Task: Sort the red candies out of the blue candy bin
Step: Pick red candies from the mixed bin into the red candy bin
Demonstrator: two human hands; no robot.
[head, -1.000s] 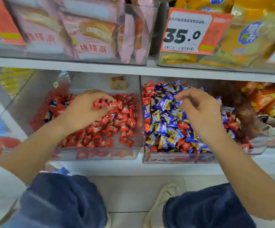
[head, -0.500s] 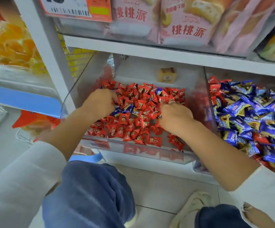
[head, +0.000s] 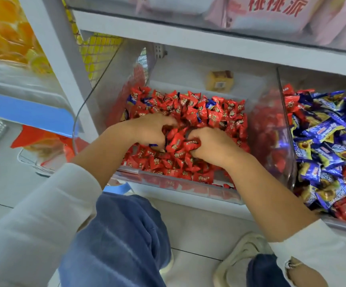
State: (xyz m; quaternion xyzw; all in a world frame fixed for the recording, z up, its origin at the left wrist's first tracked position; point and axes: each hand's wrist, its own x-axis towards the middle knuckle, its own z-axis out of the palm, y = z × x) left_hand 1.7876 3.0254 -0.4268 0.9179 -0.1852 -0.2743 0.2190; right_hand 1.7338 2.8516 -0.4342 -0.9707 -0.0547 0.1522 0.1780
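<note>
Pink packs (head: 275, 11) read, seemingly, "桃桃派".

Both forearms stretched forward, sleeves pushed up. Left hand (head: 149, 129) knuckles up, fingers curled down, beside right hand (head: 211, 145), fingers likewise curled, nearly touching it.

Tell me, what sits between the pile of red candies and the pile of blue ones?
In the head view, a clear plastic bin wall separates the red candies from the blue candies; it reflects some red.
</note>
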